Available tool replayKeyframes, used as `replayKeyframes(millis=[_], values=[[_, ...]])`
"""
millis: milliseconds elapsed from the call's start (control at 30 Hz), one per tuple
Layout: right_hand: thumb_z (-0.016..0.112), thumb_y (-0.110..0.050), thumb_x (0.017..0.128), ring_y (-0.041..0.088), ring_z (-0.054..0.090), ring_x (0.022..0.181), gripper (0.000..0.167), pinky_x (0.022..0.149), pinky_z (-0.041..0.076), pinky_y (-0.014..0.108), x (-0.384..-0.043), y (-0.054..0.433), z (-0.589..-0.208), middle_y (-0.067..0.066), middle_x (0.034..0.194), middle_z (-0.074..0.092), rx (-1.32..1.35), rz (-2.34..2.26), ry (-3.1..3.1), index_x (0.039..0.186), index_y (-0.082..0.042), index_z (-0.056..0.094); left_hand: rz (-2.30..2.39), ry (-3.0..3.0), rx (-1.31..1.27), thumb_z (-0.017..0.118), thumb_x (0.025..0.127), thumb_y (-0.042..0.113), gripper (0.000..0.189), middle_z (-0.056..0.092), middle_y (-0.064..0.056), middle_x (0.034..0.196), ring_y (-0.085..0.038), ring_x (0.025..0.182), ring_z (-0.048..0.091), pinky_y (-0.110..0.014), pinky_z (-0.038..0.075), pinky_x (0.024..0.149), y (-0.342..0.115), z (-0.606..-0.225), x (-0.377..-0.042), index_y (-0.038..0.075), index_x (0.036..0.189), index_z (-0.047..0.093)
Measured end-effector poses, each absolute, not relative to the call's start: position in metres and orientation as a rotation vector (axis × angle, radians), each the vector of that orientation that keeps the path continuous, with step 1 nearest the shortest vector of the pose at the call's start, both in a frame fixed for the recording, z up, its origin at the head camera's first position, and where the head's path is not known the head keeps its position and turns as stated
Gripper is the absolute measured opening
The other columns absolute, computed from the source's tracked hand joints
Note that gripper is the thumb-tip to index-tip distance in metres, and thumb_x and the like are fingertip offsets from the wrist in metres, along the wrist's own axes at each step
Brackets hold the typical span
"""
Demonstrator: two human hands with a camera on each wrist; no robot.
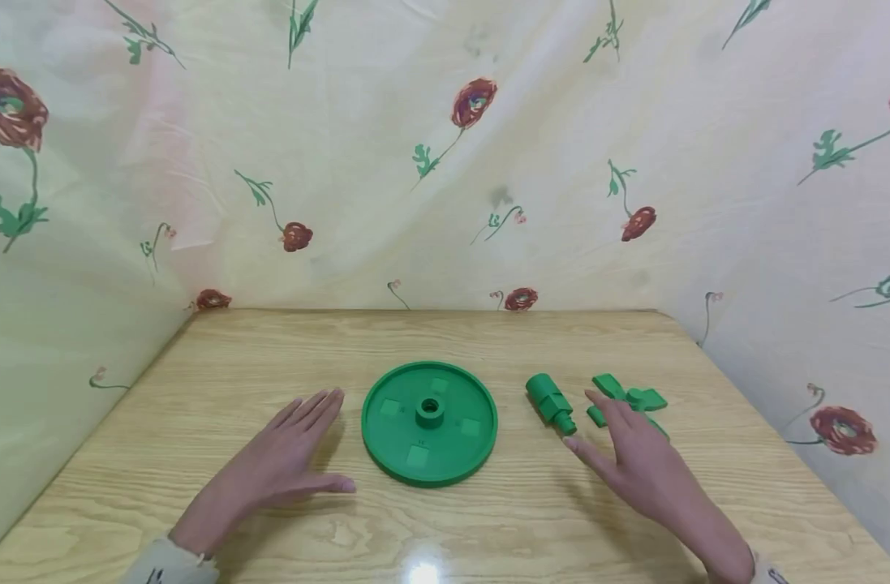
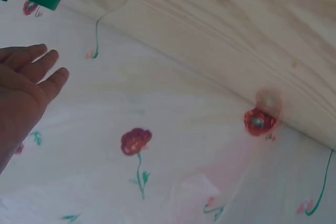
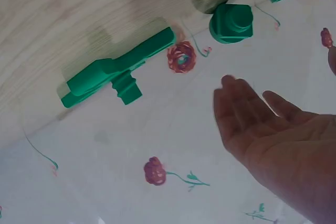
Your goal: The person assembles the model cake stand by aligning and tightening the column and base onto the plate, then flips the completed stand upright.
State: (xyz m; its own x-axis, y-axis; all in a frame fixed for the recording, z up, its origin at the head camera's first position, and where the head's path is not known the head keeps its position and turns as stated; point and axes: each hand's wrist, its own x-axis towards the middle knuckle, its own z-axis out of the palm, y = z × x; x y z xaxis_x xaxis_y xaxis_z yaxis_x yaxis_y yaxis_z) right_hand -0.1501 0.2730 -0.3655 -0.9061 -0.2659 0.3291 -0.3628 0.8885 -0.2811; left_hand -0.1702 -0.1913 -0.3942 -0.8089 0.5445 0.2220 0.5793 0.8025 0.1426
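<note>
A round green disc [image 1: 459, 454] with a raised rim and a hollow hub at its centre lies on the table between the hands. My left hand [image 1: 291, 454] hovers left of it, fingers straight and thumb spread, holding nothing. To the disc's right lies a green stepped plug [image 1: 548, 399] with a thick body and a narrow threaded-looking end. Beyond the right hand is a green cross-shaped piece [image 1: 638, 397] with flat arms, partly hidden by the fingers. My right hand [image 1: 642, 462] is extended, empty, its fingertips near the plug and cross piece. The right wrist view shows that palm [image 3: 283, 140] empty too.
The wood-grain table [image 1: 306, 341] runs back to a pale cloth [image 1: 357, 146] with printed red flowers, which also stands along both sides. A bright light reflection shows at the table's front.
</note>
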Motion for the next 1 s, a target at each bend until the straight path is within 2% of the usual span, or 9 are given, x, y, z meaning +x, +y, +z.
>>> replayKeyframes(millis=[200, 333, 500, 767, 900, 1000], values=[[0.07, -0.035, 0.101, 0.042, 0.065, 0.11, 0.066, 0.084, 0.056, 0.059, -0.171, 0.278, -0.361, 0.028, 0.128, 0.064, 0.46, 0.684, -2.809, 0.145, 0.009, 0.048, -0.406, -2.881, -0.967, 0.068, 0.083, 0.075, 0.113, 0.043, -0.024, 0.157, -0.042, 0.143, 0.042, -0.058, 0.031, 0.118, -0.188, -0.396, -0.198, -0.008, 0.155, 0.039], [0.07, -0.029, 0.102, 0.037, 0.068, 0.102, 0.058, 0.078, 0.059, 0.051, -0.182, 0.282, -0.362, 0.027, 0.122, 0.065, 0.471, 0.783, -2.813, 0.14, 0.01, 0.052, -0.472, -2.915, -0.939, 0.074, 0.081, 0.071, 0.11, 0.047, -0.026, 0.153, -0.047, 0.139, 0.046, -0.062, 0.035, 0.114, -0.183, -0.397, -0.21, -0.007, 0.153, 0.044], [0.07, -0.026, 0.102, 0.038, 0.069, 0.1, 0.054, 0.075, 0.06, 0.047, -0.194, 0.285, -0.365, 0.027, 0.118, 0.066, 0.455, 0.839, -2.822, 0.137, 0.012, 0.054, -0.572, -2.944, -0.907, 0.076, 0.078, 0.073, 0.11, 0.047, -0.025, 0.153, -0.048, 0.14, 0.044, -0.064, 0.033, 0.115, -0.18, -0.401, -0.218, -0.003, 0.153, 0.046], [0.07, -0.026, 0.102, 0.035, 0.069, 0.094, 0.053, 0.069, 0.06, 0.044, -0.206, 0.286, -0.369, 0.022, 0.11, 0.068, 0.446, 0.849, -2.833, 0.134, 0.013, 0.056, -0.642, -2.921, -0.926, 0.08, 0.079, 0.065, 0.105, 0.054, -0.02, 0.149, -0.035, 0.143, 0.045, -0.06, 0.024, 0.12, -0.177, -0.406, -0.225, -0.004, 0.151, 0.049], [0.07, -0.027, 0.101, 0.032, 0.07, 0.092, 0.051, 0.069, 0.059, 0.041, -0.208, 0.285, -0.371, 0.018, 0.108, 0.069, 0.436, 0.857, -2.84, 0.133, 0.011, 0.058, -0.731, -2.964, -0.868, 0.081, 0.08, 0.062, 0.104, 0.05, -0.023, 0.152, -0.044, 0.142, 0.043, -0.063, 0.028, 0.118, -0.175, -0.407, -0.226, -0.004, 0.152, 0.047], [0.07, -0.027, 0.101, 0.03, 0.07, 0.09, 0.05, 0.067, 0.059, 0.039, -0.21, 0.283, -0.371, 0.016, 0.106, 0.07, 0.432, 0.864, -2.849, 0.132, 0.011, 0.059, -0.851, -2.982, -0.832, 0.082, 0.081, 0.062, 0.105, 0.048, -0.022, 0.154, -0.045, 0.142, 0.042, -0.062, 0.033, 0.115, -0.174, -0.409, -0.226, -0.003, 0.154, 0.045]])
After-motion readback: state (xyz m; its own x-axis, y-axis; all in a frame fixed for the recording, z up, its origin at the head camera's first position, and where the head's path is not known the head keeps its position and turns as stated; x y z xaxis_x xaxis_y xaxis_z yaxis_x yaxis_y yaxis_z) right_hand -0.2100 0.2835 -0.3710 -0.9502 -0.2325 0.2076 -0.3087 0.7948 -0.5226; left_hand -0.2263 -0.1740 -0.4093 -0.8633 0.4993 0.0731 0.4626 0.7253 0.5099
